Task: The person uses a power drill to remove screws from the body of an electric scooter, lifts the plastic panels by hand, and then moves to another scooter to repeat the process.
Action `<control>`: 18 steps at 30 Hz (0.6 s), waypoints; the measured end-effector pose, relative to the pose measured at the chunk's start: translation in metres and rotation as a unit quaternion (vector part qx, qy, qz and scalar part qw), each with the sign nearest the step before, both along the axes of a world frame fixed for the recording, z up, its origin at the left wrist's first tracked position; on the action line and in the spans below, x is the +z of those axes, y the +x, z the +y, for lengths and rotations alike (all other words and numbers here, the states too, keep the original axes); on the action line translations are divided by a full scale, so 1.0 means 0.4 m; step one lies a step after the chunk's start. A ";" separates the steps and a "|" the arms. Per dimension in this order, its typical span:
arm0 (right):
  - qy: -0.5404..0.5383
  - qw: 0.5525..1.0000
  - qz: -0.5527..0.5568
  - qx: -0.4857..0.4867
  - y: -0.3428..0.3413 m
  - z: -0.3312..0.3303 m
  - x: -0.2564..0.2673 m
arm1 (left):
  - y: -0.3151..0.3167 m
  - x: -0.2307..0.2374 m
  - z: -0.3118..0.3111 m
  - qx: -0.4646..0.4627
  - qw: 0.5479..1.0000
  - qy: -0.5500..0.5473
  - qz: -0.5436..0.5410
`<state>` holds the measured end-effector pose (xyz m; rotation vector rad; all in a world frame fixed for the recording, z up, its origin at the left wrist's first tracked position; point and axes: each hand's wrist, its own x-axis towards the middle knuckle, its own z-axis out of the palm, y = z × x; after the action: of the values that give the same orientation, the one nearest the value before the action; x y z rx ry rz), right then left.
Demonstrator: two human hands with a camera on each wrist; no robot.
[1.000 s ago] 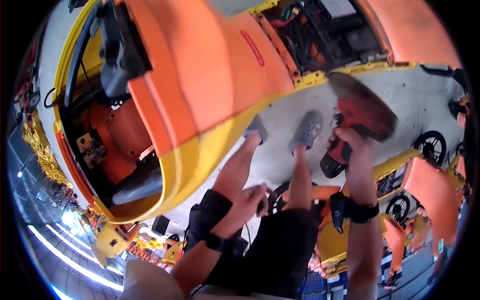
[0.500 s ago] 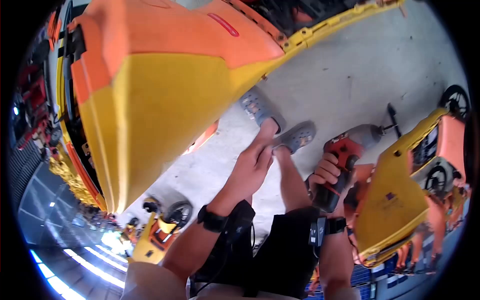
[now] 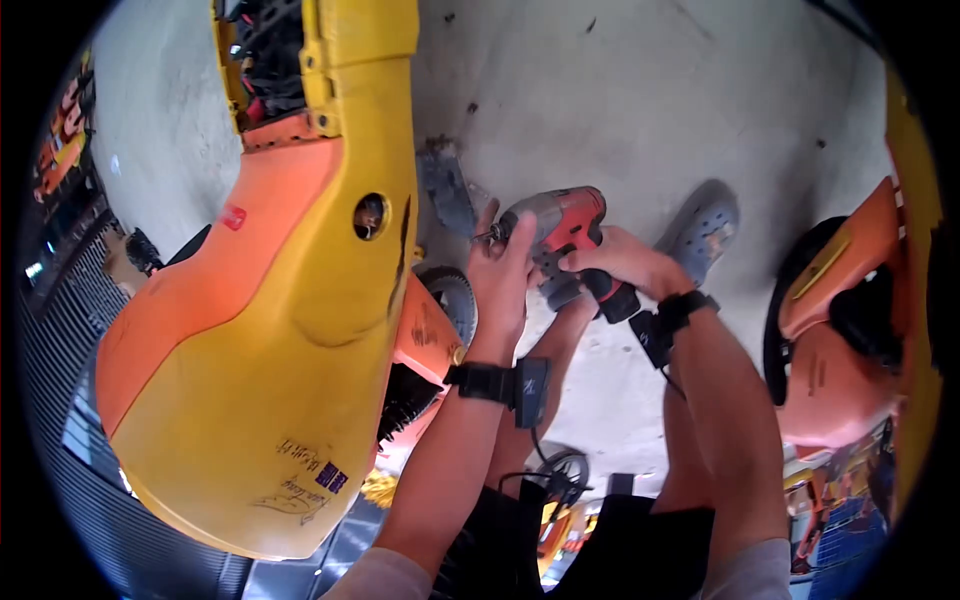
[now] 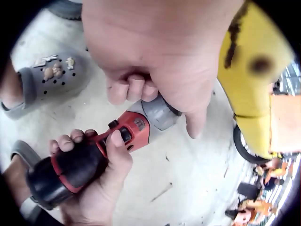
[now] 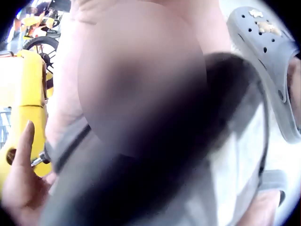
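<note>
My right hand (image 3: 625, 258) grips the handle of a red, grey and black cordless drill (image 3: 570, 215), thumb near the trigger in the left wrist view. The drill's nose points left toward my left hand (image 3: 497, 285). That hand's fingers (image 4: 135, 88) are curled at the grey nose, and in the head view the nose lies between its thumb and forefinger. A thin metal bit (image 5: 38, 161) shows at the tip beside the left hand in the right wrist view. Whether these fingers also hold something small, I cannot tell. The yellow and orange body shell (image 3: 330, 270) stands just left of both hands.
The body shell has a round hole (image 3: 370, 215). Grey concrete floor (image 3: 640, 90) lies ahead and around a grey clog (image 3: 705, 230). Another orange shell (image 3: 840, 370) with a black part stands close on the right. A wheel (image 3: 447, 305) shows behind the left hand.
The drill has come in from the right, its nose swinging left to meet the left hand. My view has turned, bringing the yellow body shell upright on the left.
</note>
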<state>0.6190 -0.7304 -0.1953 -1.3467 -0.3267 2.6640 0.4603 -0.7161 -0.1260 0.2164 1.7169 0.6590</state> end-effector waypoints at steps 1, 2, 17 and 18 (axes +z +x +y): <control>-0.005 1.000 0.018 0.021 -0.013 -0.018 -0.038 | -0.012 -0.027 -0.010 0.023 0.999 -0.023 0.019; -0.002 0.999 0.014 0.032 -0.031 -0.041 -0.075 | -0.028 -0.046 -0.028 0.023 0.998 -0.032 0.049; 0.150 0.988 -0.045 0.011 -0.263 0.062 -0.256 | -0.133 -0.143 0.051 -0.016 0.969 0.065 0.236; 0.158 0.986 -0.044 0.012 -0.256 0.072 -0.256 | -0.129 -0.138 0.053 -0.016 0.970 0.062 0.233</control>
<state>0.5164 -0.7016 -0.2977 -1.3649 -0.7452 2.4410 0.4085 -0.6948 -0.1814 0.5184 2.1155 0.7331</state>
